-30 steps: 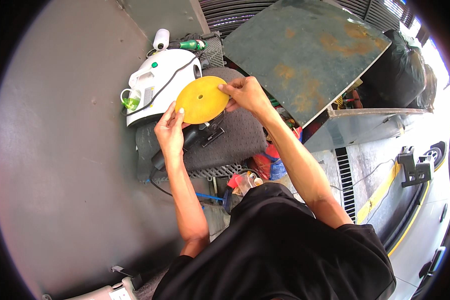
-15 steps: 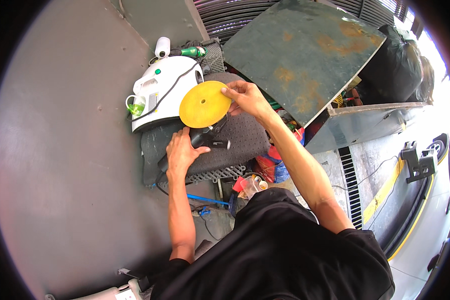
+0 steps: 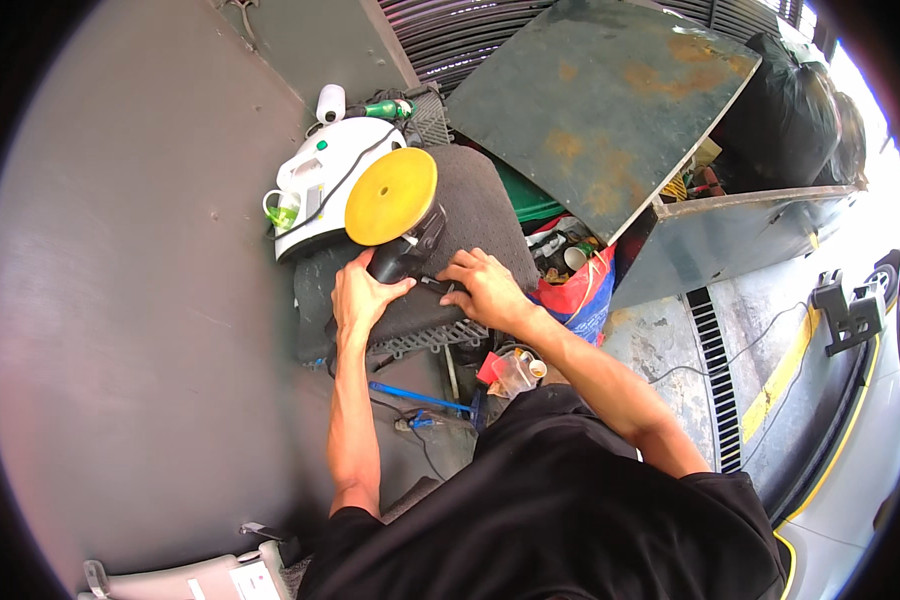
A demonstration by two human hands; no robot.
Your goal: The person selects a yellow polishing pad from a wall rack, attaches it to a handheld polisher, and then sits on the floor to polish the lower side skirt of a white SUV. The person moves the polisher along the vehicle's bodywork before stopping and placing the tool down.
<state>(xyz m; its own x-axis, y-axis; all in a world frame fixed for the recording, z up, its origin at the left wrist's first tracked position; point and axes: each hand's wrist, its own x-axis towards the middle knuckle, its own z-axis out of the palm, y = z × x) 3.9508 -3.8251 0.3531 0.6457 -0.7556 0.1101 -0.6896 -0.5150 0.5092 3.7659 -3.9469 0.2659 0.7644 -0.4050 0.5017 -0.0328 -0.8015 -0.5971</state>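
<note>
A black rotary polisher (image 3: 395, 262) rests tilted over a dark cushioned seat (image 3: 480, 195). Its round yellow backing pad (image 3: 390, 198) faces up, with a small hole at the centre. My left hand (image 3: 358, 300) is wrapped round the polisher's body just below the pad, thumb across the near side. The fingers of my right hand (image 3: 492, 292) curl round a short black side handle that juts from the body, largely covered by them. Part of the tool's rear is hidden behind my left hand and wrist.
Behind the pad sits a white domed machine (image 3: 315, 195) with a dark cord over it. A rusty-spotted metal board (image 3: 590, 120) leans over a metal bin (image 3: 730, 235) at the right. A red and blue bag (image 3: 585, 300) stands beside the seat; a blue-handled tool (image 3: 420, 397) lies below.
My right hand has let go of the yellow pad's edge and come down to the side handle. The pad has shifted slightly left and tilted; my left hand keeps its hold.
</note>
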